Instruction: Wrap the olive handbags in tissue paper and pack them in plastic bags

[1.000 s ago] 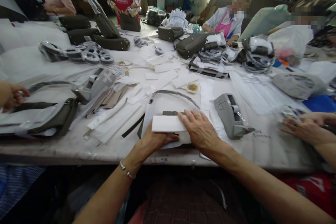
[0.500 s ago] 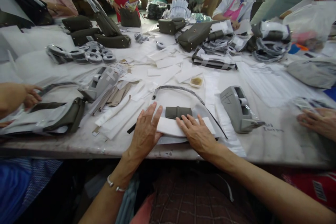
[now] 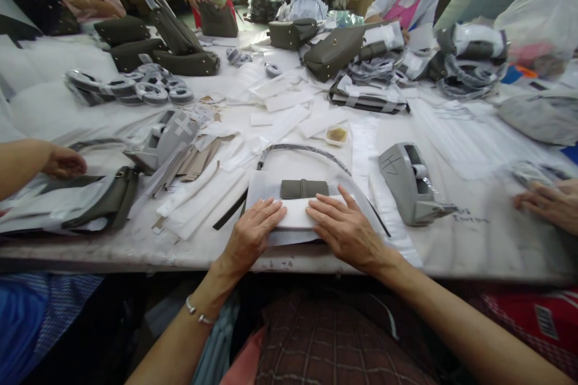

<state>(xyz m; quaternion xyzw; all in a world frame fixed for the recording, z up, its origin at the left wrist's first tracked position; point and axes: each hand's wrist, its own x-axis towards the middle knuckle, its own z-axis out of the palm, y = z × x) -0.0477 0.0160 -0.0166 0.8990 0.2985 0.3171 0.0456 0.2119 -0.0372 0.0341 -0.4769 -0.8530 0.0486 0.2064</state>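
Observation:
In front of me a bag, mostly covered by thin white sheeting [image 3: 258,186], lies on the table near its front edge. An olive-grey strap tab [image 3: 304,189] shows on top of it. Across the near side runs a folded white padding strip [image 3: 296,214]. My left hand [image 3: 253,230] lies flat on the strip's left end, fingers extended. On its right part rests my right hand [image 3: 345,230], fingers stretched and the index finger raised slightly apart. Behind the tab arcs a handle wrapped in grey film [image 3: 307,149]. The bag's body is mostly hidden.
A grey tape dispenser [image 3: 409,183] stands to the right, another tape dispenser [image 3: 158,138] to the left beside brown card strips [image 3: 196,159]. A small dish [image 3: 336,135] sits behind the bag. Co-workers' hands [image 3: 67,162] are at both sides. Olive bags [image 3: 334,51] lie farther back.
My left hand has come down flatter onto the white strip's left end. The strip now looks folded narrower and straighter. My right hand stays on it. The view has shifted slightly.

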